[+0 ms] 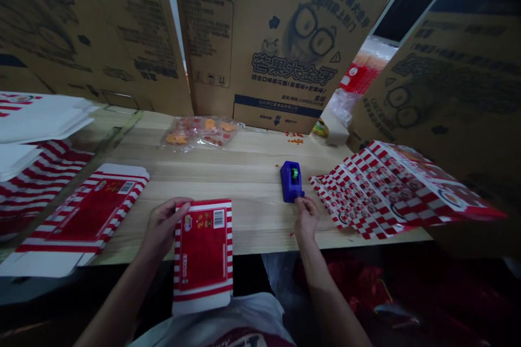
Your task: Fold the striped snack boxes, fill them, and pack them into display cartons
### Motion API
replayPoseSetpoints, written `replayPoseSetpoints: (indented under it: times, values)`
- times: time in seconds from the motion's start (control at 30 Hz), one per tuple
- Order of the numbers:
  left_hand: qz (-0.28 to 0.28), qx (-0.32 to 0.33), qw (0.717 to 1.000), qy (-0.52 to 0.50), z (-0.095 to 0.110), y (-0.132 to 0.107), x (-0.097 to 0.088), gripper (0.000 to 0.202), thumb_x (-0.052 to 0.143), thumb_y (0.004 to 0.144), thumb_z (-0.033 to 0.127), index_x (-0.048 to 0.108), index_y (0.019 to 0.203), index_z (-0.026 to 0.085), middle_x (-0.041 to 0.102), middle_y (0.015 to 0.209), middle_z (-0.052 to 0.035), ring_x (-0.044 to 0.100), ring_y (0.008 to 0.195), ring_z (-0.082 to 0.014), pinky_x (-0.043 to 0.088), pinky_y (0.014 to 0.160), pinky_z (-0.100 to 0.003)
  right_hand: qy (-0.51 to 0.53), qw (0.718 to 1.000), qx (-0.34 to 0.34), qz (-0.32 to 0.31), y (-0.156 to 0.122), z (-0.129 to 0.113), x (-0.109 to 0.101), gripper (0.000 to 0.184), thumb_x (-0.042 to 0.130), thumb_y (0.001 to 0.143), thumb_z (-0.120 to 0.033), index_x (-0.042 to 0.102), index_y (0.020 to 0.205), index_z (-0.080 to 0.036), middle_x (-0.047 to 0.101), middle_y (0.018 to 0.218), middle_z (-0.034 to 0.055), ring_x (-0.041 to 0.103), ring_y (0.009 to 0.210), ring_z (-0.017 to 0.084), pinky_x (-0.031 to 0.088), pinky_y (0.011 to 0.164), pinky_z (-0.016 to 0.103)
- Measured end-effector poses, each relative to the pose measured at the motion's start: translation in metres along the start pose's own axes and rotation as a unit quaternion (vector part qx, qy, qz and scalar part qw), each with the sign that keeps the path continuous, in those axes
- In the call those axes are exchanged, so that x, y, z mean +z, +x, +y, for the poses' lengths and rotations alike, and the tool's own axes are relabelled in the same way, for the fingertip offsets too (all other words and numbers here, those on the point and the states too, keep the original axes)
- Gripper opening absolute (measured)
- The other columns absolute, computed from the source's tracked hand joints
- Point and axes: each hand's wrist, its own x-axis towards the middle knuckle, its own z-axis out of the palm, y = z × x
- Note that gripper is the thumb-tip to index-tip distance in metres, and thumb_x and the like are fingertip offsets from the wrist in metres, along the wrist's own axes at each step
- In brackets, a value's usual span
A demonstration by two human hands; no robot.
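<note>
My left hand [165, 223] grips the upper left edge of a flat red-and-white striped carton [202, 249], thumb on top. The carton juts over the table's front edge toward my body, and its printed side with a barcode faces up. Off to the right, my right hand [306, 216] is pinched at the near end of a blue tape dispenser [290, 181], where the cutter is. A green roll sits in the dispenser. Whatever is between those fingertips is too small to see, though it lies where the tape end would be.
More flat striped cartons [87, 211] lie in stacks at the left. Checkered printed sheets [378, 190] stand at the right. Clear bags with orange pieces [199, 133] lie at the back, before large cardboard boxes [260, 38]. Small orange bits [295, 140] are scattered nearby.
</note>
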Motion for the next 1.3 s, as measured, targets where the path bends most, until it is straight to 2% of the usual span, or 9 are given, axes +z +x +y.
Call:
replayPoseSetpoints:
  times: [0.13, 0.3, 0.43, 0.53, 0.6, 0.87, 1.07, 1.2, 1.3]
  values:
    - [-0.075, 0.016, 0.993, 0.089, 0.026, 0.016, 0.006, 0.039, 0.083, 0.057, 0.041, 0.068, 0.080, 0.014, 0.067, 0.065, -0.0014, 0.060, 0.053, -0.0142, 0.048, 0.050, -0.022, 0.006, 0.997, 0.018, 0.070, -0.006, 0.004, 0.000, 0.029, 0.060, 0.071, -0.047, 0.055, 0.067, -0.019, 0.054, 0.076, 0.0040, 0.052, 0.074, 0.019, 0.045, 0.070, 0.034]
    - [-0.215, -0.003, 0.956, 0.197, 0.036, 0.027, 0.014, 0.034, 0.075, 0.064, 0.045, 0.067, 0.074, 0.014, 0.063, 0.059, 0.0003, 0.056, 0.052, -0.0125, 0.042, 0.049, -0.020, 0.033, 0.999, 0.037, -0.012, -0.017, -0.014, 0.000, 0.032, 0.060, 0.074, -0.050, 0.056, 0.067, -0.019, 0.052, 0.065, 0.0007, 0.050, 0.063, 0.016, 0.047, 0.064, 0.032]
    - [-0.301, -0.022, 0.919, 0.252, 0.026, 0.037, 0.015, 0.026, 0.072, 0.067, 0.039, 0.069, 0.071, 0.013, 0.060, 0.056, 0.0014, 0.051, 0.049, -0.0103, 0.036, 0.048, -0.019, 0.046, 0.958, 0.042, -0.278, -0.039, -0.061, 0.020, 0.032, 0.065, 0.076, -0.048, 0.062, 0.064, -0.018, 0.058, 0.068, 0.0027, 0.054, 0.067, 0.017, 0.046, 0.065, 0.029]
    - [-0.321, -0.037, 0.911, 0.255, 0.015, 0.039, 0.018, 0.023, 0.073, 0.066, 0.035, 0.070, 0.071, 0.013, 0.061, 0.058, 0.0004, 0.052, 0.052, -0.0114, 0.037, 0.050, -0.020, 0.052, 0.850, 0.020, -0.524, -0.055, -0.100, 0.052, 0.035, 0.063, 0.080, -0.049, 0.063, 0.064, -0.017, 0.058, 0.070, 0.0022, 0.053, 0.067, 0.015, 0.043, 0.064, 0.026]
    - [-0.331, -0.042, 0.908, 0.254, 0.011, 0.036, 0.021, 0.021, 0.073, 0.066, 0.034, 0.070, 0.071, 0.013, 0.062, 0.059, 0.0004, 0.051, 0.053, -0.0112, 0.037, 0.051, -0.020, 0.045, 0.792, -0.001, -0.609, -0.064, -0.116, 0.073, 0.037, 0.062, 0.081, -0.049, 0.062, 0.064, -0.017, 0.058, 0.067, 0.0009, 0.051, 0.063, 0.013, 0.041, 0.060, 0.024]
    - [-0.345, -0.066, 0.910, 0.220, 0.014, 0.022, 0.015, 0.026, 0.073, 0.067, 0.036, 0.070, 0.075, 0.012, 0.063, 0.061, -0.0003, 0.050, 0.053, -0.0104, 0.038, 0.053, -0.021, -0.176, 0.796, -0.142, -0.562, -0.086, -0.129, 0.097, 0.030, 0.072, 0.074, -0.037, 0.061, 0.057, -0.016, 0.059, 0.057, -0.0013, 0.047, 0.052, 0.010, 0.030, 0.052, 0.023]
    - [-0.367, -0.053, 0.907, 0.199, 0.028, 0.021, 0.014, 0.035, 0.076, 0.066, 0.043, 0.070, 0.076, 0.010, 0.062, 0.061, -0.0008, 0.049, 0.053, -0.0094, 0.036, 0.051, -0.019, 0.016, 0.806, 0.069, -0.588, -0.087, -0.124, 0.096, 0.033, 0.076, 0.070, -0.044, 0.060, 0.066, -0.015, 0.055, 0.058, -0.0039, 0.045, 0.052, 0.009, 0.031, 0.048, 0.020]
    - [-0.380, -0.030, 0.909, 0.169, 0.043, 0.012, 0.014, 0.037, 0.076, 0.066, 0.045, 0.072, 0.078, 0.011, 0.064, 0.064, -0.0023, 0.050, 0.056, -0.0098, 0.036, 0.053, -0.019, 0.186, 0.687, 0.282, -0.644, -0.091, -0.124, 0.103, 0.041, 0.084, 0.059, -0.042, 0.065, 0.078, -0.012, 0.060, 0.064, -0.0020, 0.051, 0.054, 0.009, 0.040, 0.056, 0.021]
    - [-0.375, -0.015, 0.916, 0.140, 0.054, 0.007, 0.007, 0.035, 0.076, 0.066, 0.044, 0.074, 0.078, 0.011, 0.065, 0.067, -0.0034, 0.052, 0.059, -0.0109, 0.038, 0.055, -0.020, 0.274, 0.594, 0.354, -0.669, -0.097, -0.126, 0.115, 0.049, 0.086, 0.056, -0.041, 0.070, 0.088, -0.009, 0.067, 0.073, 0.0039, 0.060, 0.064, 0.013, 0.046, 0.069, 0.027]
